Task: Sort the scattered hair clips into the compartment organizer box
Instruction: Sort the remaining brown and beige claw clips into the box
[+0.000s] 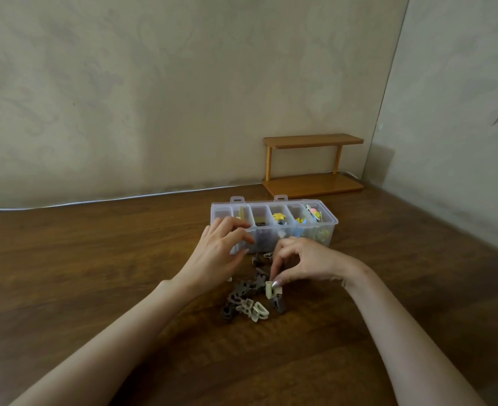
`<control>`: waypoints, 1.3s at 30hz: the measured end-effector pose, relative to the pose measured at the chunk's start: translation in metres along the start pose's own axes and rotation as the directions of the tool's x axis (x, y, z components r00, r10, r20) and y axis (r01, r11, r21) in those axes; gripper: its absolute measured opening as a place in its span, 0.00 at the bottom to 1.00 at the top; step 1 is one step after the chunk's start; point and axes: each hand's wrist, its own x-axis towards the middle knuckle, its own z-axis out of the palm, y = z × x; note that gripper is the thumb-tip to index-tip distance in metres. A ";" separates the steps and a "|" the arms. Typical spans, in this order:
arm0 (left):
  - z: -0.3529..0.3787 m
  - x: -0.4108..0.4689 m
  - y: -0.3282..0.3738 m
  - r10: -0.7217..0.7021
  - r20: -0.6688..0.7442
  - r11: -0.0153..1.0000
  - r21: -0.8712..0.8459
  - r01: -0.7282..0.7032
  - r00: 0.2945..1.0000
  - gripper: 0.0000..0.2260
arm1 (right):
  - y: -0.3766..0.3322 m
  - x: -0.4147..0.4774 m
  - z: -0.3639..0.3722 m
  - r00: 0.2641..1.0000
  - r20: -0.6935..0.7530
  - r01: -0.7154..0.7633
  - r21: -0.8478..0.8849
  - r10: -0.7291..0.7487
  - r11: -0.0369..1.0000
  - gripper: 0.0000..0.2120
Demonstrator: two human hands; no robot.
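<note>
Pale plaster walls (154, 98) meet in a corner behind a dark wooden table (95, 273), and we see a small two-tier wooden shelf (312, 140) standing at the table's far edge, with a white cable (124, 198) running along the foot of the wall.

From the head camera we look down on both bare forearms reaching forward. A clear organizer box (268, 229) lies open just in front of the shelf, its row of compartments running left to right. We make out yellow clips (278, 216) in a middle compartment and pink and yellow ones (313, 213) in the rightmost.

Our left hand (218, 250) hovers at the box's near left corner, its fingers loosely curved and spread apart, the tips over the front rim.

Our right hand (303, 262) is lower, close to the table, with thumb and forefinger closed in a pinch on a cream hair clip (271, 290) and the other fingers curled above.

Just beneath and to the left of that clip, a pile of grey, brown and cream clips (246, 300) lies on the table, near the box's front wall.
</note>
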 end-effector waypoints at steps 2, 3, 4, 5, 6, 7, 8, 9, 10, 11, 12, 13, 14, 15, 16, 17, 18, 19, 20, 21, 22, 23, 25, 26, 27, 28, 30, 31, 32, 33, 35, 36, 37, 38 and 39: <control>0.000 0.000 0.003 0.021 -0.009 1.000 -0.007 -0.021 1.000 0.08 | 0.001 0.001 0.000 1.000 -0.015 -0.003 -0.016 0.003 1.000 0.03; 0.000 0.000 0.005 0.039 -0.003 0.999 -0.021 -0.039 0.999 0.07 | 0.002 0.002 0.000 1.000 -0.025 -0.006 -0.021 0.005 1.000 0.03; -0.002 0.000 0.008 0.057 0.017 0.997 -0.045 -0.056 0.998 0.06 | 0.002 0.002 0.000 0.999 -0.040 -0.009 -0.017 0.008 1.000 0.03; -0.004 0.000 0.010 0.072 0.054 0.994 -0.081 -0.067 0.996 0.05 | 0.002 0.002 0.000 0.998 -0.059 -0.009 -0.001 0.009 1.000 0.04; -0.005 0.000 0.012 0.081 0.104 0.990 -0.123 -0.068 0.991 0.06 | 0.002 0.003 -0.001 0.997 -0.079 -0.004 0.024 0.006 1.000 0.04; -0.006 0.001 0.014 0.087 0.155 0.985 -0.163 -0.062 0.984 0.07 | 0.003 0.002 -0.001 0.995 -0.098 0.003 0.051 0.002 0.999 0.04; -0.007 0.001 0.016 0.089 0.206 0.980 -0.192 -0.049 0.974 0.09 | 0.003 0.002 -0.002 0.994 -0.109 0.007 0.075 0.001 0.997 0.04; -0.008 0.001 0.017 0.090 0.254 0.978 -0.206 -0.037 0.963 0.10 | 0.003 0.001 -0.002 0.994 -0.110 0.009 0.091 0.001 0.996 0.04; -0.008 0.001 0.017 0.091 0.300 0.979 -0.204 -0.029 0.950 0.12 | 0.004 0.001 -0.002 0.994 -0.105 0.012 0.096 -0.001 0.995 0.03; -0.008 0.001 0.018 0.094 0.343 0.982 -0.188 -0.030 0.935 0.15 | 0.005 0.002 -0.002 0.995 -0.099 0.013 0.095 -0.003 0.995 0.04; -0.008 0.001 0.019 0.097 0.383 0.986 -0.165 -0.035 0.918 0.18 | 0.005 0.002 -0.001 0.995 -0.098 0.011 0.090 -0.002 0.996 0.04; -0.007 0.000 0.020 0.097 0.421 0.989 -0.142 -0.041 0.902 0.21 | 0.005 0.003 0.000 0.995 -0.102 0.008 0.086 0.000 0.996 0.04; -0.008 0.000 0.021 0.095 0.452 0.991 -0.128 -0.041 0.887 0.22 | 0.005 0.003 0.000 0.994 -0.109 0.004 0.084 0.005 0.996 0.05; -0.008 0.001 0.022 0.090 0.472 0.992 -0.124 -0.035 0.877 0.23 | 0.005 0.003 0.000 0.993 -0.115 -0.001 0.086 0.011 0.996 0.05; -0.009 0.001 0.022 0.085 0.481 0.991 -0.128 -0.026 0.873 0.21 | 0.005 0.003 0.000 0.993 -0.120 -0.007 0.089 0.017 0.996 0.05; -0.010 0.001 0.023 0.081 0.484 0.991 -0.132 -0.019 0.871 0.19 | 0.004 0.003 0.000 0.992 -0.122 -0.013 0.092 0.024 0.996 0.04; -0.010 0.002 0.024 0.080 0.485 0.990 -0.137 -0.015 0.871 0.16 | 0.003 0.002 -0.001 0.992 -0.123 -0.018 0.096 0.030 0.995 0.03; -0.011 0.002 0.024 0.082 0.480 0.989 -0.144 -0.014 0.873 0.14 | 0.003 0.002 -0.002 0.991 -0.126 -0.022 0.098 0.035 0.995 0.02; -0.011 0.002 0.025 0.082 0.474 0.988 -0.152 -0.010 0.877 0.12 | 0.003 0.001 -0.002 0.991 -0.130 -0.027 0.100 0.040 0.995 0.02; -0.012 0.002 0.026 0.080 0.469 0.987 -0.160 -0.004 0.880 0.10 | 0.002 0.000 -0.002 0.990 -0.133 -0.034 0.099 0.047 0.995 0.02; -0.012 0.002 0.026 0.077 0.465 0.986 -0.165 0.001 0.882 0.09 | 0.002 0.000 -0.002 0.990 -0.132 -0.041 0.096 0.054 0.995 0.02; -0.012 0.002 0.026 0.074 0.459 0.985 -0.171 0.007 0.885 0.08 | 0.003 0.000 -0.002 0.990 -0.126 -0.047 0.093 0.059 0.995 0.04; -0.013 0.002 0.025 0.065 0.434 0.978 -0.208 0.030 0.899 0.06 | 0.004 0.001 -0.001 0.991 -0.117 -0.057 0.068 0.064 0.996 0.07; -0.013 0.002 0.024 0.060 0.416 0.972 -0.231 0.042 0.907 0.06 | 0.005 0.002 0.000 0.991 -0.118 -0.061 0.050 0.066 0.997 0.08; -0.014 0.002 0.023 0.050 0.402 0.967 -0.249 0.057 0.914 0.07 | 0.005 0.002 0.000 0.990 -0.119 -0.065 0.035 0.069 0.997 0.09; -0.015 0.002 0.023 0.034 0.396 0.961 -0.266 0.079 0.917 0.07 | 0.005 0.002 0.000 0.990 -0.119 -0.067 0.026 0.070 0.997 0.10; -0.017 0.002 0.024 -0.001 0.403 0.937 -0.318 0.142 0.915 0.08 | 0.004 0.003 0.001 0.991 -0.114 -0.066 0.017 0.067 0.998 0.11; -0.018 0.001 0.024 -0.011 0.405 0.923 -0.347 0.166 0.914 0.08 | 0.003 0.003 0.002 0.992 -0.109 -0.063 0.013 0.064 0.998 0.11; -0.018 0.001 0.025 -0.018 0.406 0.912 -0.368 0.181 0.914 0.08 | 0.002 0.003 0.002 0.993 -0.104 -0.060 0.009 0.060 0.998 0.11; -0.019 0.001 0.025 -0.027 0.404 0.905 -0.378 0.193 0.915 0.07 | 0.002 0.003 0.003 0.993 -0.099 -0.057 0.001 0.057 0.998 0.11; -0.021 0.003 0.024 -0.063 0.371 0.900 -0.381 0.214 0.926 0.07 | 0.001 0.003 0.004 0.994 -0.092 -0.054 -0.022 0.052 0.998 0.09; -0.022 0.005 0.023 -0.088 0.325 0.901 -0.377 0.214 0.942 0.06 | 0.000 0.003 0.004 0.995 -0.090 -0.053 -0.028 0.050 0.998 0.08; -0.024 0.008 0.022 -0.114 0.259 0.905 -0.372 0.208 0.959 0.06 | 0.000 0.002 0.004 0.995 -0.088 -0.051 -0.024 0.049 0.998 0.08; -0.025 0.013 0.021 -0.140 0.180 0.907 -0.372 0.199 0.974 0.06 | 0.000 0.002 0.004 0.995 -0.087 -0.048 -0.016 0.046 0.999 0.08; -0.027 0.018 0.019 -0.167 0.102 0.909 -0.371 0.193 0.981 0.07 | -0.001 0.001 0.004 0.995 -0.085 -0.044 -0.008 0.043 0.999 0.07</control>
